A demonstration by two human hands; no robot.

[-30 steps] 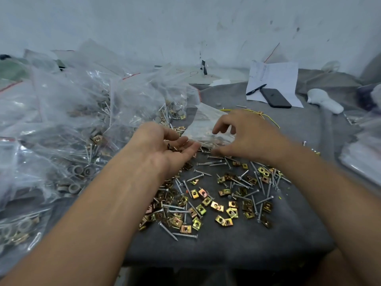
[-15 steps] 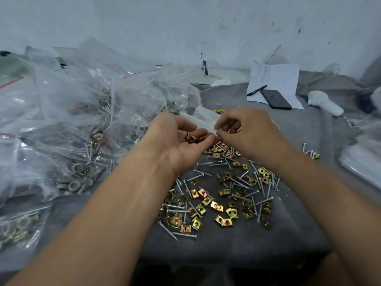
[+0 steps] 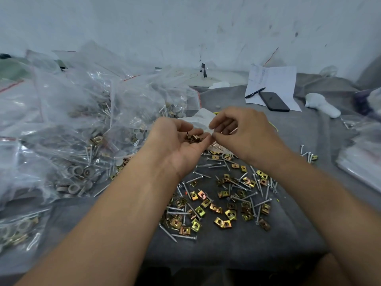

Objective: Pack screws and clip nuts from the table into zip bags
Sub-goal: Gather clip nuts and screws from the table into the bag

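Cupped left hand (image 3: 179, 145) cradles brassy clip nuts (image 3: 193, 138).

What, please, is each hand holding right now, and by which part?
The left hand cups a small heap of clip nuts in its palm. The right hand pinches the edge of a clear zip bag between thumb and fingertips.

Two hands (image 3: 177, 141), one phone (image 3: 274, 101), perhaps forty clip nuts (image 3: 218, 203).
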